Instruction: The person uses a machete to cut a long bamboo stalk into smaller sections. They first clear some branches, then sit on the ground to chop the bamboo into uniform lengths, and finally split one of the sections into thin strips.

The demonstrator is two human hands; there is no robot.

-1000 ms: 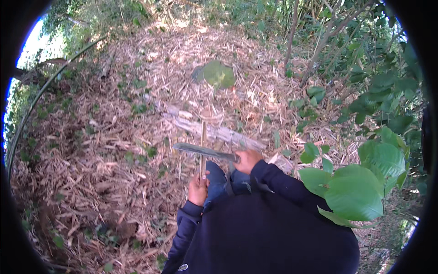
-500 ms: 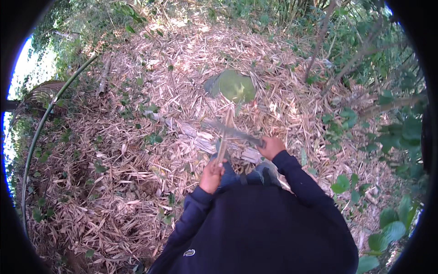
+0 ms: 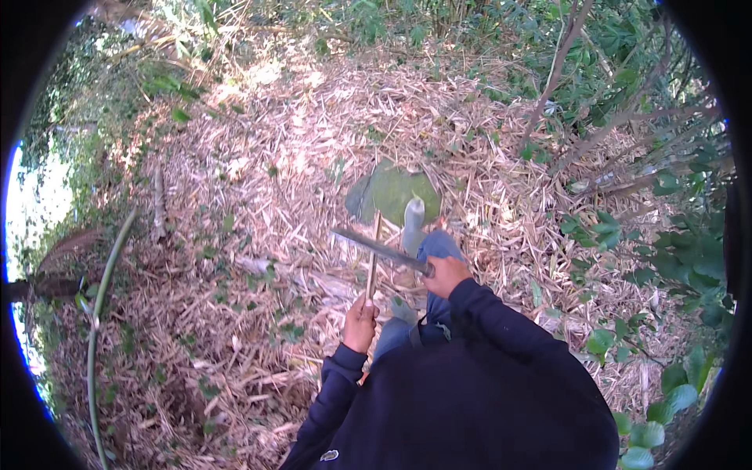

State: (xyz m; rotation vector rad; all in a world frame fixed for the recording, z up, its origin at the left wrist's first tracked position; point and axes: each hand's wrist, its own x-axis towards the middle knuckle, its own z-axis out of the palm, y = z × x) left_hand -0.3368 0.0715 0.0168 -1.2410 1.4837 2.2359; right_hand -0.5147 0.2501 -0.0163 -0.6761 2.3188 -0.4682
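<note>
My left hand (image 3: 360,325) is closed around the lower end of a thin, pale brown wooden stick (image 3: 371,276), which points up and away from me. In my right hand (image 3: 446,276) is the handle of a long knife like a machete, its grey blade (image 3: 395,255) reaching to the left. Seen from above, the blade crosses the stick's upper part; whether they touch, I cannot tell. Most of the knife's handle is hidden by my fingers. Beyond both hands, my forward foot (image 3: 414,215) is at a mossy green rock (image 3: 388,192).
Dry leaf litter (image 3: 235,337) covers the ground. A long green stem (image 3: 94,345) arches up at the left. Leafy shrubs (image 3: 681,235) and bare branches (image 3: 552,78) crowd the right side. A weathered piece of wood (image 3: 325,286) lies left of my legs.
I have stepped forward, and one foot now shows at the rock, which appears nearer. The knife and stick stay in my hands, their crossing now slightly to the left.
</note>
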